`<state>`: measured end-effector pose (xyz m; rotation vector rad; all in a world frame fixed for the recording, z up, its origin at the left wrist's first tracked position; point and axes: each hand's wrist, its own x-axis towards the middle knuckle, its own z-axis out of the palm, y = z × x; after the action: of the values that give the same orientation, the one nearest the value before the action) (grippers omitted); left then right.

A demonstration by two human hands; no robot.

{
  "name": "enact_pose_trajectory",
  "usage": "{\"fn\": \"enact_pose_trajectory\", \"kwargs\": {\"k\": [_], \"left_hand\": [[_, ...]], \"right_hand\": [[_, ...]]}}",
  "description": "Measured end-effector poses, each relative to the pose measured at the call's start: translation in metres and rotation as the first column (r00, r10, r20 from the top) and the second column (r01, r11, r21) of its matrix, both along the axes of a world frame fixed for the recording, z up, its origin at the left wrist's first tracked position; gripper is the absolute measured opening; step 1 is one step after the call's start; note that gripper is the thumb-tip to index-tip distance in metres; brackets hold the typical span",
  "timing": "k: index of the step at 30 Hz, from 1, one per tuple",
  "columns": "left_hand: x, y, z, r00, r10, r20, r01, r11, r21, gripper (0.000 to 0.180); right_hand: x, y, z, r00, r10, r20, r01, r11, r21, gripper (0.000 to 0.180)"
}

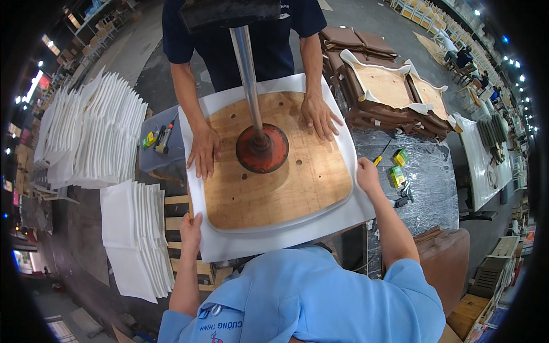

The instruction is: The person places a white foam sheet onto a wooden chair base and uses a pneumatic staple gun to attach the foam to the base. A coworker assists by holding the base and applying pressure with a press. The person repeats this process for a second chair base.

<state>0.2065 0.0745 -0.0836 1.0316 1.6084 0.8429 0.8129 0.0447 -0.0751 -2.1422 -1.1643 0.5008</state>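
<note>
The left hand [190, 233] pinches the near left edge of a white sheet [289, 243], thumb uppermost; the right hand [368, 174] grips its right edge, fingers closed; the white sheet lies beneath a wooden board [320, 191], between the person and a co-worker; a stack of pale sheets [130, 240] sits to the left; on the right, a plastic-covered table [432, 191] bears green-and-yellow boxes [397, 176] and a yellow-handled screwdriver [378, 159]; a red disc [270, 161] under a metal rod [245, 63] touches the board's middle; the co-worker's hands [204, 150] lie on the board, one each side, fingers somewhat spread; farther off, brown seats [363, 41] are piled up.
</note>
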Motion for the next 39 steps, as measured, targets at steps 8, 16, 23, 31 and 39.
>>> {"fn": "enact_pose_trajectory", "kwargs": {"k": [8, 16, 23, 31, 39], "left_hand": [[0.006, 0.000, 0.003, 0.989, 0.055, 0.138, -0.058, 0.998, 0.014, 0.013], [0.006, 0.015, 0.043, 0.619, 0.015, -0.785, 0.162, 0.976, 0.146, 0.028], [0.124, 0.034, 0.083, 0.674, -0.519, -0.526, 0.717, 0.633, 0.294, 0.020], [0.205, 0.045, 0.013, 0.441, -0.521, -0.731, 0.897, 0.292, 0.333, 0.019], [0.204, 0.037, -0.012, 0.400, -0.390, -0.829, 0.916, 0.201, 0.348, 0.016]], "right_hand": [[0.016, 0.002, -0.007, 0.976, -0.056, -0.211, 0.037, 0.995, -0.091, 0.013], [0.001, 0.007, 0.056, 0.977, 0.012, 0.213, -0.012, 1.000, 0.001, 0.016], [-0.105, 0.026, 0.069, 0.737, 0.653, 0.177, -0.676, 0.707, 0.206, 0.012], [-0.128, 0.032, 0.002, 0.660, 0.712, 0.238, -0.713, 0.694, -0.099, 0.029], [-0.138, 0.022, -0.010, 0.590, 0.706, 0.392, -0.761, 0.648, -0.021, 0.023]]}}
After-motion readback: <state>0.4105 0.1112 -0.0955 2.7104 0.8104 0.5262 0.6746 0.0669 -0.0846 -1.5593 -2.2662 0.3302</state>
